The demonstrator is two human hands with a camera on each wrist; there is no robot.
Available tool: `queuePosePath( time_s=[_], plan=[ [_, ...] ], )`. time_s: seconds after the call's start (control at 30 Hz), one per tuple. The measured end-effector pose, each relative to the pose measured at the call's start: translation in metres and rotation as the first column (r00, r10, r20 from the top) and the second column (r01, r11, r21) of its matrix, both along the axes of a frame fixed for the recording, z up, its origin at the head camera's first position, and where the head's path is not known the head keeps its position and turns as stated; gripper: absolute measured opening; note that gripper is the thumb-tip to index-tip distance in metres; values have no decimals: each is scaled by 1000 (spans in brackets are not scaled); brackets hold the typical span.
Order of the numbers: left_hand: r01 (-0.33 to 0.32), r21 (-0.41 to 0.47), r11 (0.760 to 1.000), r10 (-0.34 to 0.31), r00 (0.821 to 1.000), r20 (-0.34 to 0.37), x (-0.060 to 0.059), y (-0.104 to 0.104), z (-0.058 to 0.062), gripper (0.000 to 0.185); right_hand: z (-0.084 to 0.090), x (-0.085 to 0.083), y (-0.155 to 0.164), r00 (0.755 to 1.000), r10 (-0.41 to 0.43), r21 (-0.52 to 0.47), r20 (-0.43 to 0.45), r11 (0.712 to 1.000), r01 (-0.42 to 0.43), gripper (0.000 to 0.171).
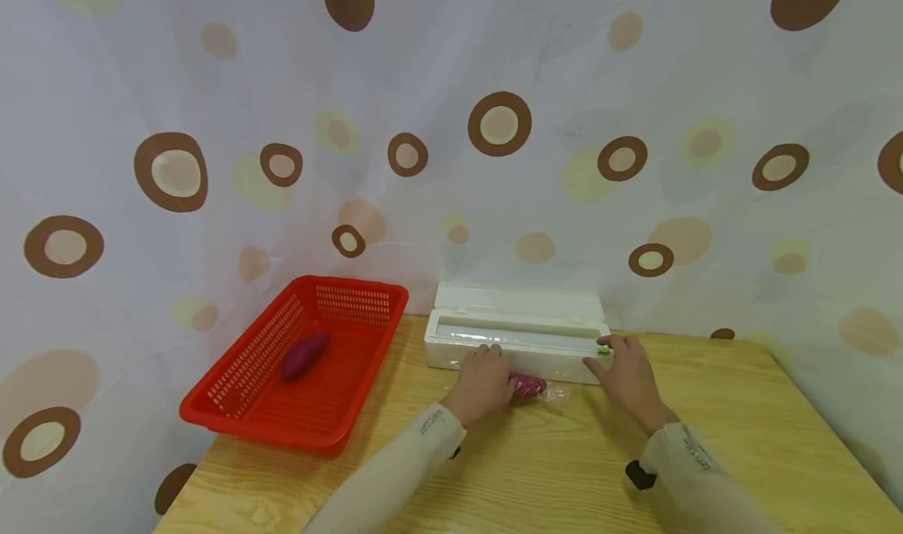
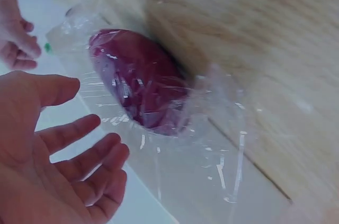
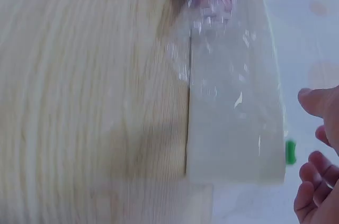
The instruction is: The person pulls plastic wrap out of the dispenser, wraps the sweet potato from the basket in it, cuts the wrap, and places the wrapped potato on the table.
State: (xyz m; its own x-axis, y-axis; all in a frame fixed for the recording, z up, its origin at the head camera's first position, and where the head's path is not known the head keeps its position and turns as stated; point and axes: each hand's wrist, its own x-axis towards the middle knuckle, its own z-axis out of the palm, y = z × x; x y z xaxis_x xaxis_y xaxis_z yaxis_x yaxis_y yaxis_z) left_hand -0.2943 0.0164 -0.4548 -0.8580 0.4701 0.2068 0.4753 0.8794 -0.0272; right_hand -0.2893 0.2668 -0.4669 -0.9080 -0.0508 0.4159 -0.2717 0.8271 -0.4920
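A purple sweet potato (image 2: 139, 78), wrapped in clear cling film (image 2: 217, 113), lies against the front of a white cling film dispenser box (image 1: 446, 354). Beside the potato, my left hand (image 1: 483, 389) reaches over the box front. In the left wrist view its fingers are spread and slightly bent, with nothing gripped. At the box's right end is my right hand (image 1: 630, 373), fingers loosely bent near the green slider (image 3: 290, 152). The right wrist view shows a gap between that hand and the slider. Film still runs from the potato up the box front.
To the left stands a red plastic basket (image 1: 384, 354) with another purple sweet potato (image 1: 305, 355) inside. The dispenser's lid (image 1: 518, 301) is raised at the back, near a patterned curtain (image 1: 437, 87). Everything rests on a wooden table (image 1: 550, 471).
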Motion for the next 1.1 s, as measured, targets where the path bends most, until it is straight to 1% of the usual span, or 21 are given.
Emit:
queuePosePath(
  time_s=[0.1, 0.17, 0.23, 0.3, 0.4, 0.5, 0.6, 0.7, 0.83, 0.93, 1.0, 1.1],
  plan=[
    [57, 23, 998, -57, 998, -2, -7, 8, 5, 22, -3, -6, 13, 996, -26, -23, 89, 999, 28, 63],
    [86, 51, 995, -87, 996, 17, -12, 15, 8, 22, -5, -10, 20, 989, -18, -40, 148, 999, 25, 74],
    [107, 87, 990, -112, 993, 46, -19, 22, 10, 23, -8, -14, 25, 980, 1, -52, 200, 999, 9, 82],
    [116, 132, 984, -128, 988, 84, -25, 29, 12, 23, -10, -17, 29, 972, 17, -60, 234, 998, -3, 85],
    [117, 202, 972, -146, 980, 137, -35, 39, 13, 23, -14, -21, 31, 969, 34, -66, 245, 998, -18, 84],
    [106, 271, 957, -160, 970, 185, -41, 50, 14, 22, -16, -24, 31, 975, 39, -72, 219, 997, -24, 79],
    [82, 348, 934, -172, 957, 236, -46, 59, 13, 22, -16, -25, 32, 978, 52, -83, 201, 996, -35, 75],
    [66, 401, 914, -181, 949, 258, -47, 69, 12, 22, -16, -25, 34, 974, 74, -104, 214, 993, -52, 73],
    [82, 418, 905, -199, 949, 245, -47, 81, 12, 23, -20, -27, 39, 966, 107, -130, 235, 989, -78, 73],
    [108, 426, 898, -218, 951, 218, -49, 91, 9, 23, -22, -28, 43, 968, 120, -132, 220, 987, -93, 70],
    [124, 441, 889, -234, 950, 204, -51, 98, 7, 23, -21, -28, 45, 971, 126, -131, 204, 986, -100, 68],
    [132, 485, 865, -256, 946, 199, -54, 106, 3, 22, -21, -28, 48, 975, 120, -124, 184, 987, -99, 64]
  ],
)
